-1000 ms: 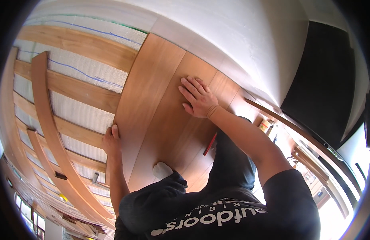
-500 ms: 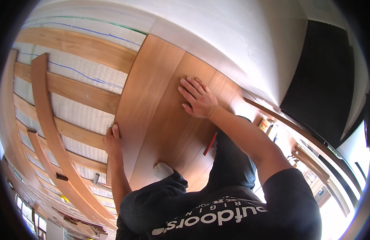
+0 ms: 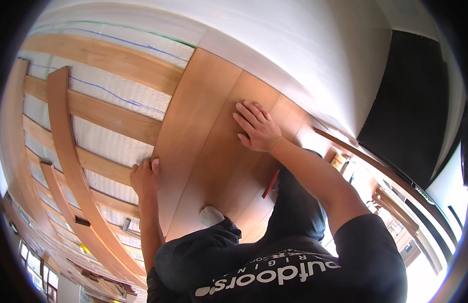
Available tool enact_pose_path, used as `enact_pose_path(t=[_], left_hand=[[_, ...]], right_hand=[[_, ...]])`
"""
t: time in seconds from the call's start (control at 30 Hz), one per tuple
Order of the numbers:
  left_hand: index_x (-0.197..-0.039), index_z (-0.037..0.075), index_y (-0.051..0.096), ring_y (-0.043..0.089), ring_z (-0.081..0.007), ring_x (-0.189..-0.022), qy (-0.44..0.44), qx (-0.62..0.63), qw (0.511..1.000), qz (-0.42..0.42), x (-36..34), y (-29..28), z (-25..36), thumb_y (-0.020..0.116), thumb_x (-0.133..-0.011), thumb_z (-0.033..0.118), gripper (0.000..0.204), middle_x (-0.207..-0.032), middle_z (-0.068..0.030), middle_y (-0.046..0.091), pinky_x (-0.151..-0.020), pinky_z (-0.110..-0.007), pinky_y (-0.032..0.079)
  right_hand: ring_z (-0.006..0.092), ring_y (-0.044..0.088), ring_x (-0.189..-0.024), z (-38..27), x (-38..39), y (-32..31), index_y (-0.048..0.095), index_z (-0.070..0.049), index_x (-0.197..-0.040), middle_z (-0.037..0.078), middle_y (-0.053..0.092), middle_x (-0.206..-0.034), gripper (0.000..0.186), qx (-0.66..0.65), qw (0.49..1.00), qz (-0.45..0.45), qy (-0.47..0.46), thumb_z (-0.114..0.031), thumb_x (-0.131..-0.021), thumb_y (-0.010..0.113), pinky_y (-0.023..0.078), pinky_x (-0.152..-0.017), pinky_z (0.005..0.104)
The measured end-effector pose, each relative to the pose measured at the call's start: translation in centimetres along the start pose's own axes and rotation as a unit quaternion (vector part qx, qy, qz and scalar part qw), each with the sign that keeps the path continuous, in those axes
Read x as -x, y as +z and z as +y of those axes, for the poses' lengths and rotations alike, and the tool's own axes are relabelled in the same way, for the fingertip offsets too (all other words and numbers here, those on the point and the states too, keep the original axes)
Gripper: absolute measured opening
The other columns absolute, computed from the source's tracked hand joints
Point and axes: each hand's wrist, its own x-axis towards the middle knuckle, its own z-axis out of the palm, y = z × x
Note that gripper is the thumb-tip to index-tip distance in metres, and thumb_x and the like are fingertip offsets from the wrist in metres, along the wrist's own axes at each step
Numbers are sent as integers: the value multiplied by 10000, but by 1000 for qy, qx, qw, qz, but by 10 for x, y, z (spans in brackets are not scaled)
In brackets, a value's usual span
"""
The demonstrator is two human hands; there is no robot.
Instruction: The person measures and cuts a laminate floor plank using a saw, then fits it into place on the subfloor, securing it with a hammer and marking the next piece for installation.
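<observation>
Brown wooden floorboards (image 3: 193, 96) lie side by side beneath me, running up to the pale wall. My right hand (image 3: 259, 129) rests flat on one of them, palm down with its fingers stretched out. At the left edge of the outermost floorboard is my left hand (image 3: 145, 177), its thumb at the board's rim and its fingers curled by the edge, their tips partly hidden. Beside my right knee a slim red tool (image 3: 270, 185), perhaps a pencil or marker, lies on the boards.
To the left, wooden battens (image 3: 112, 111) cross a whitish sheet (image 3: 107, 132) marked with blue lines. A long loose board (image 3: 62, 111) lies across them, with a shorter strip (image 3: 57, 184) nearby. A black panel (image 3: 403, 106) stands at the right, near stacked wood lengths (image 3: 395, 207).
The view has shifted slightly, moving the boards and hands a little rightward in the picture. My right hand stays flat on the boards, and my left hand remains at the edge.
</observation>
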Motion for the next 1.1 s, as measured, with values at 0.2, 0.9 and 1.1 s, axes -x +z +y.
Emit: enact_pose_path(t=[0.2,0.9,1.1], left_hand=[[-940,65,709,692,-344,-899,-2,-60,995,-76,-13,-15,6,479,-1065,531,535,-1023,-125,695,-772,-491,563],[-1340,131,635,642,-278,-1084,87,328,937,77,264,81,33,694,-917,214,435,-1288,-103,652,-872,-425,509],[-1192,130,710,666,-345,-981,-197,276,920,196,402,131,-65,660,-876,97,322,-1033,-113,694,-828,-444,538]], right_hand=[[294,401,-1510,3,-5,-5,607,-88,-1426,108,465,-1611,619,9,1000,-13,5,-356,-877,705,304,-1248,471],[404,346,-1528,-23,13,26,432,-42,-1562,173,387,-1657,599,93,988,43,-112,-396,-1079,463,284,-1219,578],[394,318,-1539,-32,13,19,392,-39,-1575,207,339,-1666,589,161,985,-13,-55,-280,-1043,466,287,-1248,524]])
